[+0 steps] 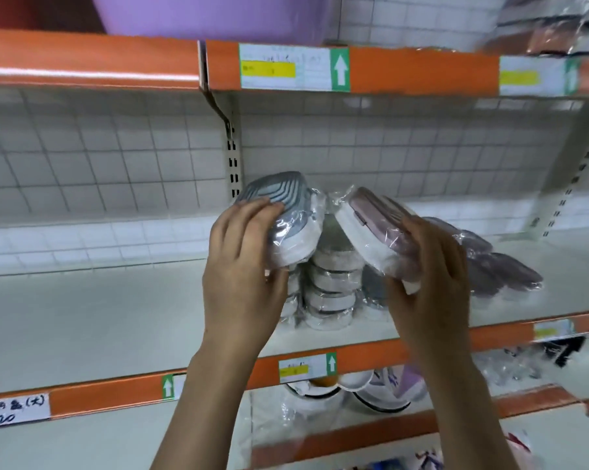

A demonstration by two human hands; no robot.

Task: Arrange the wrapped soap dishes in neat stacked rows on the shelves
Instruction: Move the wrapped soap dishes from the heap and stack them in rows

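Head view: left hand (242, 266) grips one grey soap dish (283, 215); right hand (428, 279) grips one pink soap dish (378, 228).

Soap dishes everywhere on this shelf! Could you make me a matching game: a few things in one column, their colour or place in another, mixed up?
Column one:
1. Dish in the left hand
2. Dish in the right hand
3. Stack of wrapped dishes
4. Shelf edge strip

Column two:
A. orange
B. pink-purple top, tilted
C. standing on the shelf between the hands
D. grey-blue top

Pairs: 1-D, 2-B, 3-C, 4-A
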